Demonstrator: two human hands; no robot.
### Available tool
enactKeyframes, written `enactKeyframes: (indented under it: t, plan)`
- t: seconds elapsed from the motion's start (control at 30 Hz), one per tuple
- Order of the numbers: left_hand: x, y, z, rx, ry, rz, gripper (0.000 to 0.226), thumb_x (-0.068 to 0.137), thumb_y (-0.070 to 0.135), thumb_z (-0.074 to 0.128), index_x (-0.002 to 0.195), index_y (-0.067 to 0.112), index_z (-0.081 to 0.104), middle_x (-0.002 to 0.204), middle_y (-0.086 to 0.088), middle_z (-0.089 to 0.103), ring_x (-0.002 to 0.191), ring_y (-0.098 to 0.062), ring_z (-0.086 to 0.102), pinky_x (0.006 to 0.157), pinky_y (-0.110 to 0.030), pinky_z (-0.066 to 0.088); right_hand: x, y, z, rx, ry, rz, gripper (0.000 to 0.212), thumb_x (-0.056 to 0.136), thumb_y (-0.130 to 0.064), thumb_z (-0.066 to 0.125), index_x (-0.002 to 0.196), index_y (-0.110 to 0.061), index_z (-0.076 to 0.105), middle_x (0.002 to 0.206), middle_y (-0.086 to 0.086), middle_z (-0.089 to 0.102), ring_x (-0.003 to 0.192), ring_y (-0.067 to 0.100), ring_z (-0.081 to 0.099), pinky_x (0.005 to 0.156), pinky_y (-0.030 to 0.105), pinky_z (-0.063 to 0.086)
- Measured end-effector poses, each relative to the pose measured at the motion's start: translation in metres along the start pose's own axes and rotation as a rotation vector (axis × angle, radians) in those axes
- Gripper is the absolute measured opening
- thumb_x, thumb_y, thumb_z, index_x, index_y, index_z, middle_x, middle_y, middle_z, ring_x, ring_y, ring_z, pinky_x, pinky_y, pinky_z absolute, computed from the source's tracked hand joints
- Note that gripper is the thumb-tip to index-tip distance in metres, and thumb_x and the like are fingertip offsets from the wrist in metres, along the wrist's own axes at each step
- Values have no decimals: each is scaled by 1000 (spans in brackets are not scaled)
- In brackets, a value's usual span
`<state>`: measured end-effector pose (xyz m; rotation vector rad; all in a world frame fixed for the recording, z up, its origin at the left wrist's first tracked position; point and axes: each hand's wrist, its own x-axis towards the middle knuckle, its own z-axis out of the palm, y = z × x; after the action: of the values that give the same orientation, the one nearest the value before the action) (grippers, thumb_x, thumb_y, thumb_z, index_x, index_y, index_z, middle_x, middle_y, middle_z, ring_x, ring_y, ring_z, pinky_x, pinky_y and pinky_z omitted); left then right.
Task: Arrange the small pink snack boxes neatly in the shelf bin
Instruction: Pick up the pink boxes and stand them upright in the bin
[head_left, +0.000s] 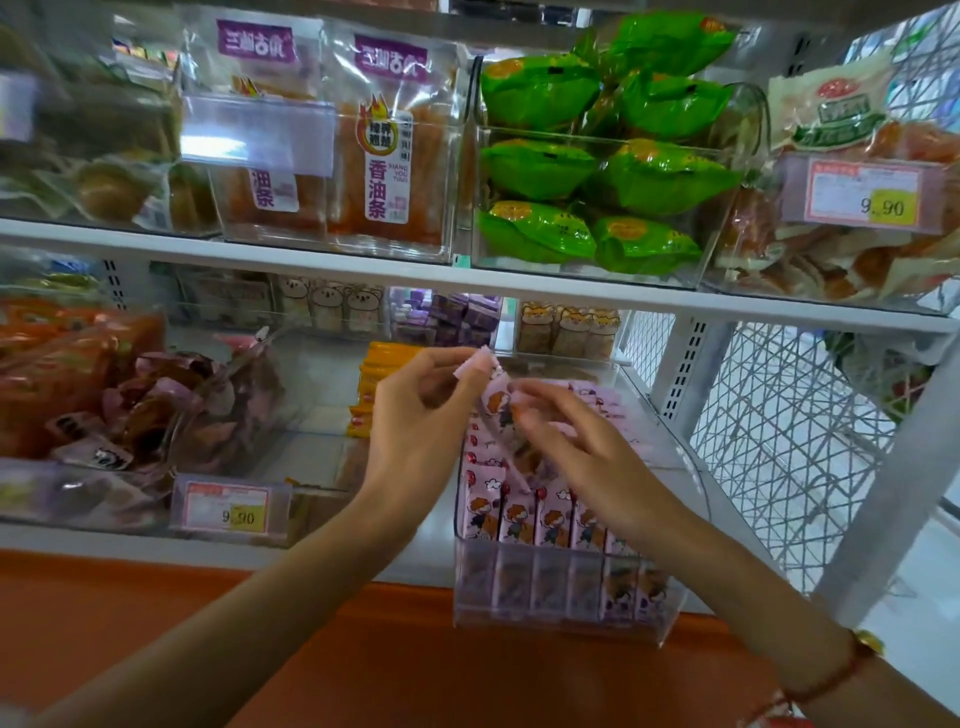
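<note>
Small pink snack boxes (524, 512), printed with a cartoon figure, standing upright in rows in the clear shelf bin (561, 597). One more raised above them, pinched by the left hand (415, 415). Right hand (582, 447) fingers loosely curled at that box, seemingly touching; blurred.

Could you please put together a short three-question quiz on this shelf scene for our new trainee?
1. True or false: the left hand pinches a small pink snack box between its fingers.
2. What fills the clear plastic bin directly above the clear acrylic shelf bin of pink boxes?
A. green foil snack bags
B. purple boxes
C. orange sticks
3. Fill in: the yellow price tag on the lower shelf reads ____.

Key: 1 true; 2 A; 3 9.90. The right hand also pinches a pink box above the rows.
</note>
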<state>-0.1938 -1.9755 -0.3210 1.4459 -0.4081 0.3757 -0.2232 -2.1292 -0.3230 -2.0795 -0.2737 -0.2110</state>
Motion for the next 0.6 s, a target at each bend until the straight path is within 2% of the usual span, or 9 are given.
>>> enactKeyframes:
  t: [0.1,0.17,0.23,0.33,0.47,0.53,0.6]
  plan:
    - [-4,-1,1,-27,-46,-12,17,85,31,64,98,21,67,87,11,74,84,-2,70,71,-12,53,-5,6,6,-48,18,3,49,90,-45,48,136,-31,42,118,-19,52,102,-9,52,73,4,42]
    - [-5,-5,0,-29,-56,-10,17,87,30,61,102,24,66,94,10,73,92,-4,68,79,-18,55,-5,9,5,39,48,37,42,88,-41,52,128,-27,50,108,-17,60,89,-11,59,69,3,44]
    - [-8,-8,0,5,-74,-16,17,91,27,58,107,25,64,102,11,70,99,-4,65,83,-23,54,-4,13,2,185,92,105,36,86,-41,55,118,-24,57,100,-10,67,85,-5,65,72,8,49]
    - [-13,-13,3,115,-160,-11,27,88,14,64,109,30,58,105,15,62,97,3,60,75,-14,52,-3,18,1,300,120,185,37,88,-40,57,120,-21,57,103,-3,71,95,9,68,87,24,52]
    - [-20,-16,6,337,-272,61,50,75,27,78,115,36,50,109,22,55,96,6,56,76,-15,53,-4,16,4,313,143,172,39,82,-46,61,115,-25,60,99,-8,73,94,7,68,89,28,52]
    - [-20,-15,5,349,-243,103,46,75,31,79,110,39,50,105,23,57,92,6,57,73,-16,53,-5,16,5,324,164,159,43,72,-51,64,109,-29,61,98,-10,73,91,4,68,88,27,53]
    - [-18,-13,3,343,-221,127,40,78,33,76,107,42,51,105,24,59,93,7,58,75,-16,53,-4,14,3,362,163,166,51,65,-54,67,110,-31,60,107,-5,71,99,9,67,91,29,51]
